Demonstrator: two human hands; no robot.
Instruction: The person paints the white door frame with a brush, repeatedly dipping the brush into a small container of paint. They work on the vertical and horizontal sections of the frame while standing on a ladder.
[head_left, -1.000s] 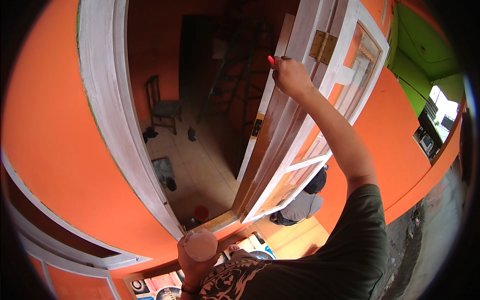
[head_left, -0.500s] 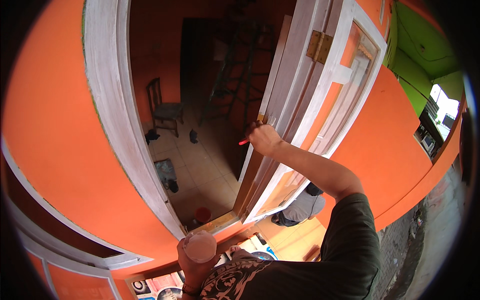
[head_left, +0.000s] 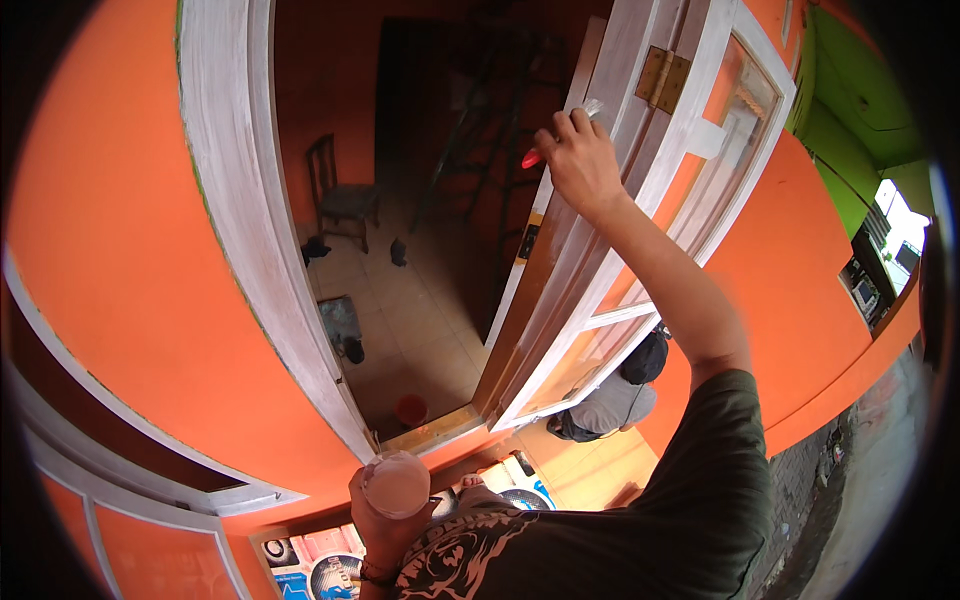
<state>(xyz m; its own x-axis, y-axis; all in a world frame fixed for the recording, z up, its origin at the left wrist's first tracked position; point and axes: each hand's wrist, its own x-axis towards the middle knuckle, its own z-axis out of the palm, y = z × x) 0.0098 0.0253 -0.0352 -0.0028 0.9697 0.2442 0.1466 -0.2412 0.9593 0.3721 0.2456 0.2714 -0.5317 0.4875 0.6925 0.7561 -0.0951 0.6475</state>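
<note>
Red-handled brush point(head_left: 560, 135) in tight R-hand point(head_left: 580, 160) grip

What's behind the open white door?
Past the door is a dim orange room with a chair, a tiled floor and a small red thing. The door covers the room's right side.

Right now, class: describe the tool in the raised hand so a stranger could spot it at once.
Find the open white door against the orange wall. At its edge, below the brass hinge, the right hand grips a paintbrush. Its red handle tip, poking left of the hand, marks it out.
</note>
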